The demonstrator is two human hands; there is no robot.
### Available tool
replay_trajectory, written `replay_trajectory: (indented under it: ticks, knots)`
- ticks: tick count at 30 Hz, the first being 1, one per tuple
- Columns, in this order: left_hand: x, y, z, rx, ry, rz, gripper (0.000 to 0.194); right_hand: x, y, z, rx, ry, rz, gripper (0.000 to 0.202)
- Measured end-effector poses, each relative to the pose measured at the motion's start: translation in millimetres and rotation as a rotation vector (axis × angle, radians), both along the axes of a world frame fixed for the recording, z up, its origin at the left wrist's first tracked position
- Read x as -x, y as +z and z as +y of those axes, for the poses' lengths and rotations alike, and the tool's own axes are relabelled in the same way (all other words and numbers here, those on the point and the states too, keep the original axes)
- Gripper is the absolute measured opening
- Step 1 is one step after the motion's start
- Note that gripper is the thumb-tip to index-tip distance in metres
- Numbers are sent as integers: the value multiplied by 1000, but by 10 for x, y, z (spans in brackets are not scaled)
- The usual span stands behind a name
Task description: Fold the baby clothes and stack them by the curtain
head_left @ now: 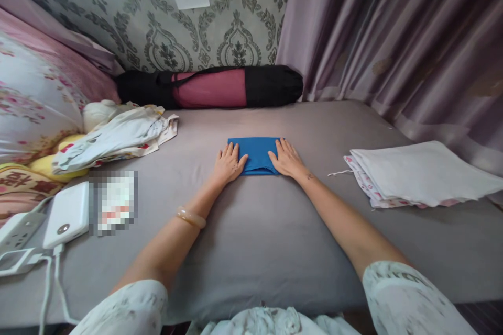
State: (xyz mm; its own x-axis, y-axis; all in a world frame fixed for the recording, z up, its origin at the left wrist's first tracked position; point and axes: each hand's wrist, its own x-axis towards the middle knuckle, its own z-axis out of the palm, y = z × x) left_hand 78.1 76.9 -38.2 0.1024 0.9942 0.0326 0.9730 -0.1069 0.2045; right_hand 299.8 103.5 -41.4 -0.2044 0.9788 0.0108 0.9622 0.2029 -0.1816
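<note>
While the grey bed (251,241) stretches out below both arms, the folded blue cloth (257,153) lies near its middle, probably light, soft and apt to unfold, best taken by its side edges. The left hand (229,164) and right hand (288,159) rest there, fingers extended, slightly spread, gripping nothing.

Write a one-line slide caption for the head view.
Left hand and right hand rest at opposite sides of a folded blue cloth on a grey surface.
</note>
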Motion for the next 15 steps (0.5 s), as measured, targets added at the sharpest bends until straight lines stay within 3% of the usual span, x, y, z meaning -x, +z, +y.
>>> replay_trajectory:
  ticks: [4, 9, 15]
  knots:
    - [-12, 8, 0, 15, 7, 27, 71, 20, 54, -23, -9, -3, -21, 71]
    - [-130, 66, -131, -155, -30, 127, 68, 139, 191, -250, -151, 60, -57, 63]
    - [-273, -17, -251, -60, -95, 126, 64, 284, 99, -510, -91, 156, -71, 53]
